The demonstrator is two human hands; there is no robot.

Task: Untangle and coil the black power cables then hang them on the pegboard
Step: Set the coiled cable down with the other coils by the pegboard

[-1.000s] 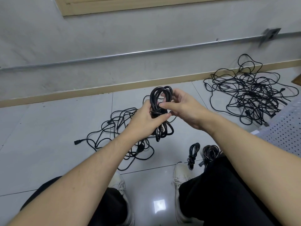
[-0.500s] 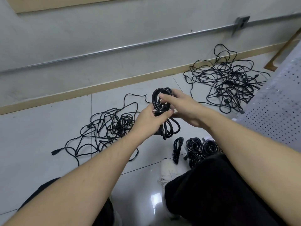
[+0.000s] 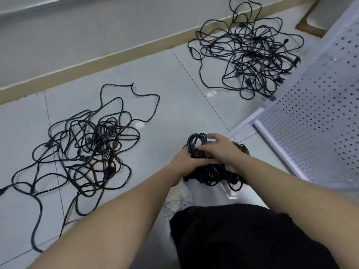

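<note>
Clearly most of the work not yet done: white pegboard [image 3: 310,121] leaning at the right, from near to far, with nothing seen hanging on the visible part. Far from the hands, beside the pegboard's far end, one big tangle of black cables [image 3: 246,59]; at the left, a second loose tangle [image 3: 85,150], well apart from the first. Between them, near the pegboard's lower edge, a low pile of finished coils [image 3: 213,174] on the floor, just in front of a white shoe [image 3: 177,200].

Directly above this pile, touching or nearly touching it, the coiled cable [image 3: 197,144] in hand, long axis roughly upright, loop end pointing to the far side. Left hand [image 3: 182,161] wrapped around its lower part from the left; right hand [image 3: 217,148] over its middle from the right, fingers curled on the strands. Both forearms stretched forward and down. Probably either putting down on the pile or turning right toward the pegboard, the right hand being nearer to it.
</note>
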